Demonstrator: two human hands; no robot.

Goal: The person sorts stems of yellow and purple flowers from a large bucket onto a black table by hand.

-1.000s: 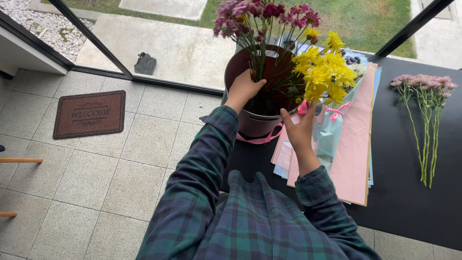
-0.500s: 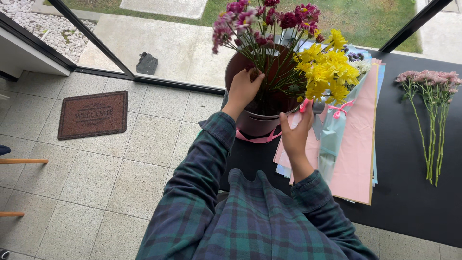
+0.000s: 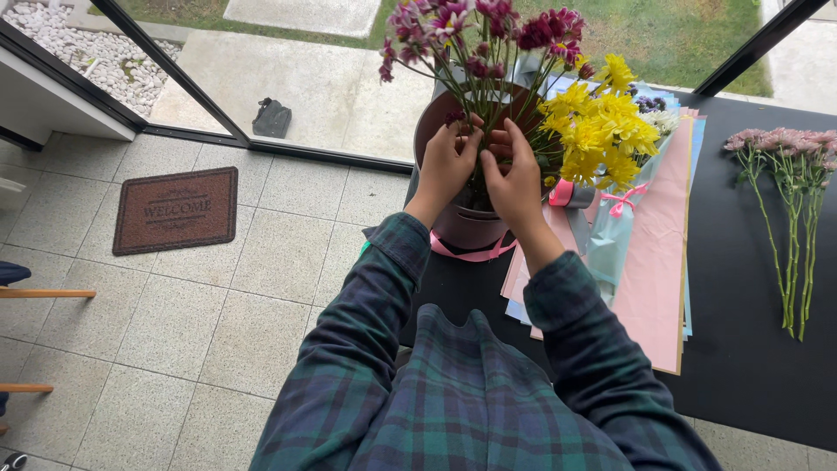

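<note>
1. Dark brown and round, the pot (image 3: 462, 218) stands at the near left corner of the black table (image 3: 750, 349), with a pink ribbon (image 3: 471, 254) around its base.
2. The left hand (image 3: 447, 163) reaches into the pot's mouth, fingers curled around the green stems of the purple flowers (image 3: 471, 35) that rise from it.
3. The right hand (image 3: 513, 179) is just beside it, fingers bent about the same stems; how tight the grip is cannot be told.
4. Yellow flowers (image 3: 597, 131) lean just right of the hands, over sheets of pink wrapping paper (image 3: 654, 262).
5. Pale pink flowers (image 3: 789, 209) lie flat on the table, well apart to the right.
6. A brown doormat (image 3: 177, 209) lies on the tiled floor to the left.
</note>
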